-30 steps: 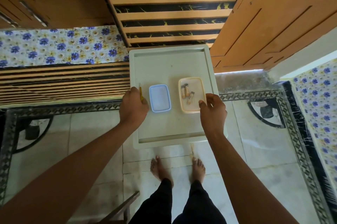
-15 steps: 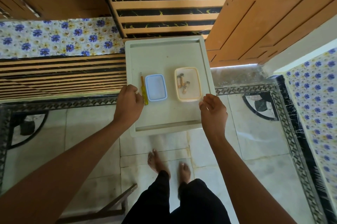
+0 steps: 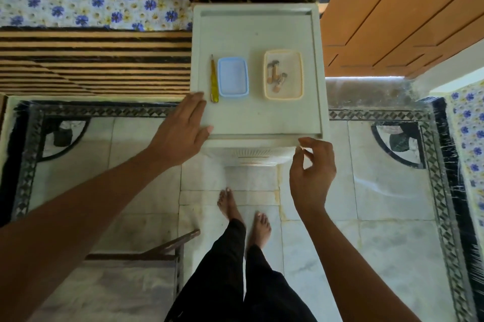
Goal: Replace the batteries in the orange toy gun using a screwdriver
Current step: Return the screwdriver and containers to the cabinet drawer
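Left grip: released, flat at worktop edge. Right grip: empty, loose. Risk: jolt rolls screwdriver off.

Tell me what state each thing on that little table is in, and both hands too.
Screwdriver: lying flat, untouched.
Blue container: lidless, looks empty.
Cream container: lidless.
Batteries: loose inside it.
Left hand: open, fingers straight, at the left edge of the table.
Right hand: loosely curled, holding nothing, near the table's front corner.
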